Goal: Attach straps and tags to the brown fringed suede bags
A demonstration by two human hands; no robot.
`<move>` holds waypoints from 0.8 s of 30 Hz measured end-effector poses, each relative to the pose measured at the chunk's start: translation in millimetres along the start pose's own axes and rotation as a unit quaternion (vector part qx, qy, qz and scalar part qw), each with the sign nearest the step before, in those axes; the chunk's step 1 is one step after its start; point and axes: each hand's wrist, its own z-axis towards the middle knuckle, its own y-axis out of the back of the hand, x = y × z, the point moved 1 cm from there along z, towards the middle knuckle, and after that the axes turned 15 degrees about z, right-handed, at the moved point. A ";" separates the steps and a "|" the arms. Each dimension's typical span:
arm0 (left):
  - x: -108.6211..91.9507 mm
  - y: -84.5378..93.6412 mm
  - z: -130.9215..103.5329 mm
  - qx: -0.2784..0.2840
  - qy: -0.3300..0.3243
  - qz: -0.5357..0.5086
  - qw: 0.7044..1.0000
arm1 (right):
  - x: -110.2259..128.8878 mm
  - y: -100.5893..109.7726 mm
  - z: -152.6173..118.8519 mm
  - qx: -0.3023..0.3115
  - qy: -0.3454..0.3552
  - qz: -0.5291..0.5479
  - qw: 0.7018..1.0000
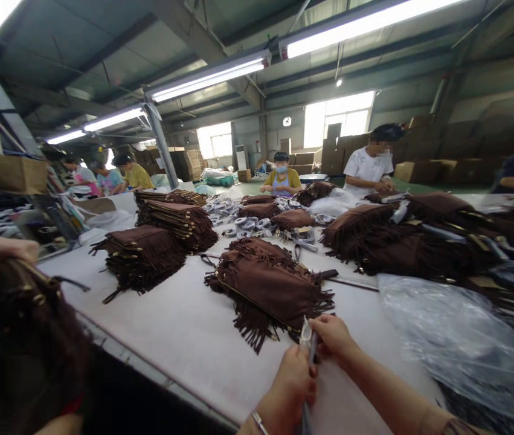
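My left hand (289, 373), with a bracelet at its wrist, is closed around a narrow strip in clear greyish plastic (305, 333). The fingers of my right hand (333, 336) pinch the same plastic-wrapped strip near its upper end. What is inside the wrapping is hard to make out. Just beyond my hands, a brown fringed bag (266, 281) with a gold-coloured zip lies flat on the white table (184, 338). Its near edge almost meets the strip in this view.
Stacked brown fringed bags (143, 254) stand left, with more bags (401, 248) at right. Plastic-wrapped coiled straps (257, 226) lie farther back. Clear plastic bags (456, 332) cover the right side. At left, another person's hand (3, 248) holds brown bags. Co-workers (368, 163) sit across the table.
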 end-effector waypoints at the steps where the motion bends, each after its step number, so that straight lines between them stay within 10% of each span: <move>1: -0.1 2.2 -1.4 -0.029 -0.036 0.060 0.997 | 0.4 1.0 0.2 0.003 0.005 -0.011 1.000; 5: -3.8 10.2 -6.4 -0.108 -0.199 0.313 0.922 | 1.4 5.9 1.4 0.015 0.020 -0.052 0.998; 8: -5.5 12.0 -6.6 -0.108 -0.170 0.429 0.881 | 0.6 8.2 0.9 0.023 0.020 -0.073 0.997; 16: -13.6 10.5 -8.6 -0.049 -0.146 0.286 0.946 | 22.7 28.4 -12.0 0.050 0.119 -0.134 0.983; 18: -13.9 12.2 -9.2 -0.007 -0.113 0.243 0.963 | 38.0 36.0 -21.8 0.131 0.240 -0.184 0.944; 21: -12.9 14.8 -8.6 0.045 -0.066 0.207 0.975 | 55.8 37.4 -41.0 0.301 0.411 -0.304 0.805; 24: -11.8 16.4 -8.6 0.078 -0.054 0.160 0.983 | 61.8 29.1 -50.2 0.370 0.443 -0.378 0.724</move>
